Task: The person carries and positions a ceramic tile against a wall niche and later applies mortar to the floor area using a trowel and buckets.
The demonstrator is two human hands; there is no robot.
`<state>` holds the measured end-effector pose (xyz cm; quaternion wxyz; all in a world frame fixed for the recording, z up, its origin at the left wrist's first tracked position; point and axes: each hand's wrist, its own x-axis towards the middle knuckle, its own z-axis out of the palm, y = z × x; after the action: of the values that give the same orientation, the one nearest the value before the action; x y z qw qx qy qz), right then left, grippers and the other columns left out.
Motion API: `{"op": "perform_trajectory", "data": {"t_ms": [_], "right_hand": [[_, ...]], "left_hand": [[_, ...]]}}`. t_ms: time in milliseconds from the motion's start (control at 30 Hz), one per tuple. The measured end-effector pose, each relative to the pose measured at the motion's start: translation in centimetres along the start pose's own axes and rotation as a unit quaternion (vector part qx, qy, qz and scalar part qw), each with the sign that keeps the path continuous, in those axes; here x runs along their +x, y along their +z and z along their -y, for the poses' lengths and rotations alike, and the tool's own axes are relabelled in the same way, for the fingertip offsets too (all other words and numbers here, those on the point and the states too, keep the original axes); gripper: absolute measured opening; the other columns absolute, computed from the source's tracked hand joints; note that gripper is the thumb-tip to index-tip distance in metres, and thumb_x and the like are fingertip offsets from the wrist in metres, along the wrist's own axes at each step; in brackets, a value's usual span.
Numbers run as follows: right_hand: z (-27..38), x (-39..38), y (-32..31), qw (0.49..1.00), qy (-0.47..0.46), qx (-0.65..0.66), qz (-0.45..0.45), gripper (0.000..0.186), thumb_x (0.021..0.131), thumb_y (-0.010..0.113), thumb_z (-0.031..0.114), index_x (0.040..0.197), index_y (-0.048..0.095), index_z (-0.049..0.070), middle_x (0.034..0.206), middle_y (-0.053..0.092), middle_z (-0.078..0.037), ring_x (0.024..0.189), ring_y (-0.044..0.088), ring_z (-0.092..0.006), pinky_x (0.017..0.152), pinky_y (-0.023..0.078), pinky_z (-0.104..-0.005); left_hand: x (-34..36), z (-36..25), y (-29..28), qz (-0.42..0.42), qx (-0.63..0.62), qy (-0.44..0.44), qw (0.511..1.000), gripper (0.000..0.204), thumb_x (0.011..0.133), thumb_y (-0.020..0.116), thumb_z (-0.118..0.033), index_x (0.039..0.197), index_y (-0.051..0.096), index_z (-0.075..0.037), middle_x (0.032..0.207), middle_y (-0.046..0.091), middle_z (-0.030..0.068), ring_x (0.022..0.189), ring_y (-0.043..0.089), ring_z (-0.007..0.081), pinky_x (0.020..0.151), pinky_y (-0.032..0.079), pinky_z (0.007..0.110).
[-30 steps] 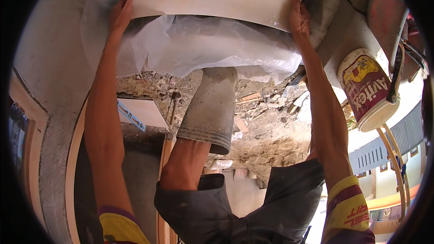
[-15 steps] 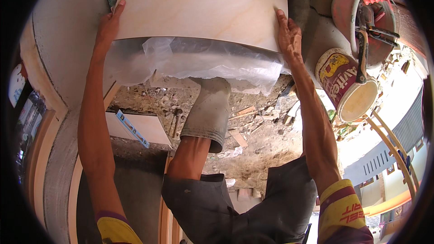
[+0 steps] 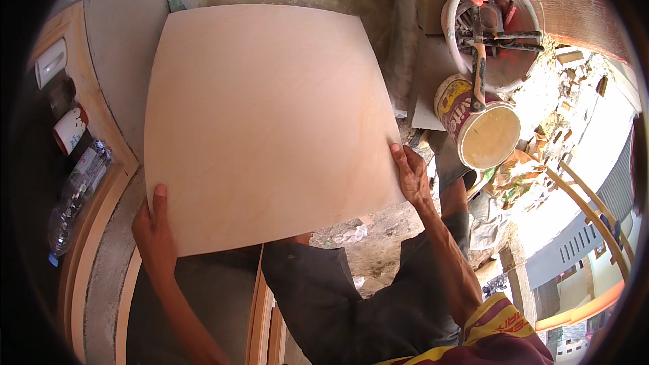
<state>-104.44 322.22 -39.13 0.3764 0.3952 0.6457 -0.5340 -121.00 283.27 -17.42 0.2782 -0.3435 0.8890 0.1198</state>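
Holding a cream slab (image 3: pixel 270 128) by both side edges

Grips the slab low on its left edge with the left hand (image 3: pixel 154 233), pressing the thumb onto the face near the lower left corner; cannot tell the set of the fingers beneath. Grips the right edge with the right hand (image 3: pixel 414 176), laying the thumb on the face and curling the fingers by the edge. Holds the slab across the centre and centre-left of the frame, lower at left than at right, just above dark shorts (image 3: pixel 318 290) at bottom centre. Has a pail (image 3: pixel 520 67) of tools at upper right of the frame, and an orange-and-black handle (image 3: pixel 478 81) overlapping a maroon-and-yellow tub (image 3: pixel 447 109) just below. Has a clear bottle (image 3: pixel 81 189) at the frame's left, beside wooden trim (image 3: pixel 105 122).
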Motion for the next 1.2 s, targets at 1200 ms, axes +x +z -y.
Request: {"op": "perform_trajectory", "data": {"t_ms": [1200], "right_hand": [[-8.5,-5.3,-7.1,0.983,-0.069,-0.059,0.157,0.065,0.105,0.041,0.055,0.090,0.055,-0.006,0.073,0.057,-0.025,0.068,0.060,-0.0345,0.066,0.047,-0.0443]], "left_hand": [[-28.5,-9.6,-0.8,-0.083,0.126,-0.106,0.983,0.059,0.106,0.050,-0.047,0.113,0.063,0.010,0.095,0.070,0.0233,0.082,0.069,0.0322,0.072,0.052,0.042]]}}
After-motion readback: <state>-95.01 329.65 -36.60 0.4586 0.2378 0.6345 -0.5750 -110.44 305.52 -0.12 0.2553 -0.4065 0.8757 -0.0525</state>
